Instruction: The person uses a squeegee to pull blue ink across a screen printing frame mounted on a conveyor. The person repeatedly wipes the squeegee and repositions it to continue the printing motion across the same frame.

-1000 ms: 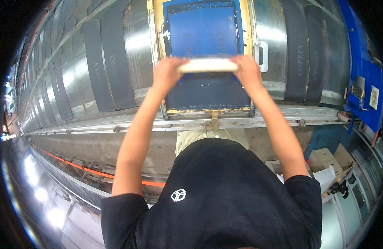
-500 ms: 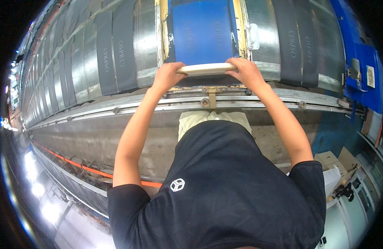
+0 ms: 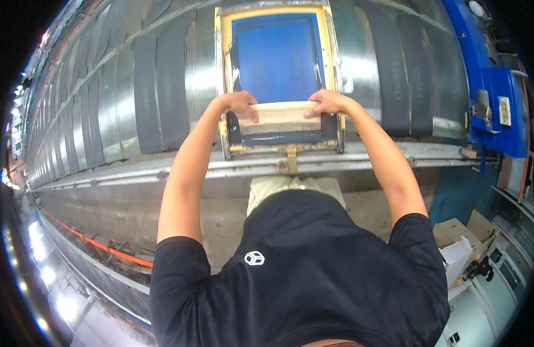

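Observation:
A wooden squeegee (image 3: pixel 281 117) stands across the near part of a screen-printing frame (image 3: pixel 272 11), its broad pale face visible. My left hand (image 3: pixel 241 105) grips its left end, and my right hand (image 3: pixel 328 104) is closed on its right end. Beyond the squeegee lies the frame's blue mesh (image 3: pixel 275 63), with dark smears along both sides. Black ink (image 3: pixel 284 137) shows at the near end, below the squeegee. The squeegee's lower edge is hard to make out against the ink.
Dark fabric pieces (image 3: pixel 146 92) lie in pairs on the long shiny table (image 3: pixel 203 69), with more pieces (image 3: pixel 394 75) to the right. A metal rail (image 3: pixel 220 166) runs along the near edge. Blue machinery (image 3: pixel 498 115) stands at right, above an open cardboard box (image 3: pixel 452 231).
Both hands and the squeegee have shifted away from the frame's near edge. The squeegee's broad face and the ink below now show. My view has shifted, revealing the frame's far end.

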`<act>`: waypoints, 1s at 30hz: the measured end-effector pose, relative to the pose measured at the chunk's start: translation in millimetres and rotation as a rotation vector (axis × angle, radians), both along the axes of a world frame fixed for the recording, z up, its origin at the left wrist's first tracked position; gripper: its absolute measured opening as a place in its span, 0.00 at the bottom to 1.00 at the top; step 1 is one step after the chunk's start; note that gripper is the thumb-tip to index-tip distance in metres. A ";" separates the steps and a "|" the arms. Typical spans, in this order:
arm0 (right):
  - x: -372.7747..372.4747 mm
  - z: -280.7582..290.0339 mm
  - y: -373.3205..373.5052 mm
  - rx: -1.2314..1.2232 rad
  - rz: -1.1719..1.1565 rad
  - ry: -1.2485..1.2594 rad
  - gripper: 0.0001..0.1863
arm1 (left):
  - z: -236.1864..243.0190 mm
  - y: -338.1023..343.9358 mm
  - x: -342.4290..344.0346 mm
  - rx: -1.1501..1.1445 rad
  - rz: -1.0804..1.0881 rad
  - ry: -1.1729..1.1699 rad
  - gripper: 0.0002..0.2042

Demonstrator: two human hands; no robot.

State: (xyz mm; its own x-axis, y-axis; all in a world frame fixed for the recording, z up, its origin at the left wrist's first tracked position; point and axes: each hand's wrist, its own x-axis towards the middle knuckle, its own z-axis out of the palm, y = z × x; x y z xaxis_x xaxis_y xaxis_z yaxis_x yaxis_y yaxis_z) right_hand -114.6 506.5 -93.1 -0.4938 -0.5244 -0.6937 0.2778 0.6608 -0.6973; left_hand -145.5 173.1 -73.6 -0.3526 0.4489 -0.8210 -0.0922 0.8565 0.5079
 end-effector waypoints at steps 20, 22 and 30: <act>-44.4 -4.1 -8.2 0.114 -0.294 1.053 0.26 | -8.4 9.1 -48.0 0.030 0.199 1.003 0.20; 11.1 8.9 -12.8 0.084 -0.310 0.982 0.28 | 7.5 10.7 7.1 0.054 0.215 0.981 0.19; 144.7 31.5 -19.4 0.116 -0.218 0.845 0.28 | 9.1 3.5 161.0 0.113 0.203 1.050 0.21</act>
State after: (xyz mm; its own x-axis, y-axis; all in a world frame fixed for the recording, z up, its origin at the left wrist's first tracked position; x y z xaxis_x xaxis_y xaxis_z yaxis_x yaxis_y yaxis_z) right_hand 30.1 487.1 -61.5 -0.9469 -0.3075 -0.0939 -0.1728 0.7330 -0.6579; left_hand 15.5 176.6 -64.5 -0.9339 0.3568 -0.0212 0.3012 0.8175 0.4909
